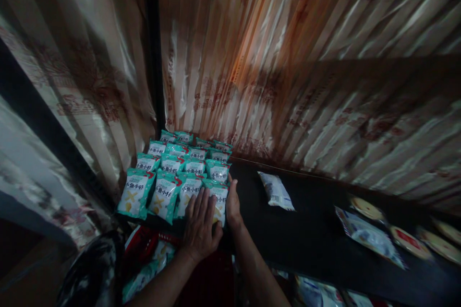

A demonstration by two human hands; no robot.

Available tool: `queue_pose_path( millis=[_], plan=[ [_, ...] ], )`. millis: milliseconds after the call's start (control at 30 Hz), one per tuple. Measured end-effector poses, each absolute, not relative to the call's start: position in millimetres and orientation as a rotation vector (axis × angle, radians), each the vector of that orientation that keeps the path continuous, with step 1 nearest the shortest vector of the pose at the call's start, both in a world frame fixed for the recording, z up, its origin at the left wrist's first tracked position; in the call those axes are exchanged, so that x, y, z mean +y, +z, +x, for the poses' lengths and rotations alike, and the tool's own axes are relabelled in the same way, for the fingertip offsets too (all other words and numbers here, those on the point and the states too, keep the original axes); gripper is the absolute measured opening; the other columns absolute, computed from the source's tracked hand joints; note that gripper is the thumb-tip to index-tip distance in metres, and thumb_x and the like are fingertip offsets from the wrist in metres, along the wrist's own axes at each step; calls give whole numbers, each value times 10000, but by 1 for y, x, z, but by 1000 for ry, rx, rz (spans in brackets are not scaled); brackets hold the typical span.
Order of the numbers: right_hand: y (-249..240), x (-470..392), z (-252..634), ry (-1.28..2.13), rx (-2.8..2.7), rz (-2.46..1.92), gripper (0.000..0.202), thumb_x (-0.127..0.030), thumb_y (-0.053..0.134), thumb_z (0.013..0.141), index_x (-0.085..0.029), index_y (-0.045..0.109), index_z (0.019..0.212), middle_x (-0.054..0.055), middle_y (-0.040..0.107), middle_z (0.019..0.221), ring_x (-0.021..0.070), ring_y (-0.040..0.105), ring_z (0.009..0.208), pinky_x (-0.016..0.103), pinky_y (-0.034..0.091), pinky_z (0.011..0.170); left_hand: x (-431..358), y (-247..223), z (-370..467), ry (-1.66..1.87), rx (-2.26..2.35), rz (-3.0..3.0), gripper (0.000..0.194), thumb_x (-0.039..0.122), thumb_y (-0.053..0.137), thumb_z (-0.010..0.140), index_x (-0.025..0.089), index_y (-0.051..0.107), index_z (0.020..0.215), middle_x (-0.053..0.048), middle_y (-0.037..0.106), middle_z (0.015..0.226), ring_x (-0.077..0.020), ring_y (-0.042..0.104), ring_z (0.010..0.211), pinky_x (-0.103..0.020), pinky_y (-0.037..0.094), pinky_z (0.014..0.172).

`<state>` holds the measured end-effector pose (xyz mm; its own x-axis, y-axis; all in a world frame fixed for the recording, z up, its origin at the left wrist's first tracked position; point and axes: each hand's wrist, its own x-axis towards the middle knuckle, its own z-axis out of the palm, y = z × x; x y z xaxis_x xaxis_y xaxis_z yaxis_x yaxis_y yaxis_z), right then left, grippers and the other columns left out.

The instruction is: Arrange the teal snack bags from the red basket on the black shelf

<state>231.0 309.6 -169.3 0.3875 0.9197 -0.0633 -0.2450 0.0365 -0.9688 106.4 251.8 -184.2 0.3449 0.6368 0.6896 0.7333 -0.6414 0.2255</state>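
Note:
Several small green-and-white snack packets stand in rows on a black shelf. My left hand lies flat against the front row, its fingers stretched over the lower part of the two rightmost packets. At the right end of the rows, my right hand is upright against the side of the front-right packet. Its fingers are extended and hold nothing that I can see. Part of the front-right packet is hidden behind my left hand.
A white-and-blue packet lies alone right of the rows. Farther right are another packet and several round pale items. Below the shelf, a red basket holds more green packets. Patterned curtains hang behind.

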Motion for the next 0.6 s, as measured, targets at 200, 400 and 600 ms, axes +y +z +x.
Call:
queue_pose_path(
  millis=[200, 400, 600],
  plan=[
    [-168, 305, 235, 899, -657, -1273, 779, -718, 302, 775, -199, 450, 1337, 40, 490, 1365, 204, 426, 1275, 324, 307, 1061, 252, -186, 106, -1151, -1285, -2474, 631, 311, 449, 839, 102, 264, 1405, -166, 258, 1486, -297, 194, 1383, -502, 212, 1094],
    [-167, 284, 236, 818, -645, -1355, 770, -683, 271, 801, -161, 444, 1341, 42, 420, 1414, 186, 319, 1343, 314, 212, 1110, 250, -188, 104, -1169, -1272, -2486, 635, 312, 438, 840, 113, 246, 1413, -155, 226, 1500, -295, 174, 1389, -507, 198, 1097],
    [-167, 248, 225, 768, -675, -1392, 780, -675, 274, 808, -134, 429, 1347, 49, 404, 1426, 175, 295, 1354, 299, 189, 1119, 248, -185, 103, -1139, -1258, -2501, 613, 299, 426, 845, 118, 261, 1408, -157, 240, 1495, -288, 163, 1392, -512, 185, 1099]
  ],
)
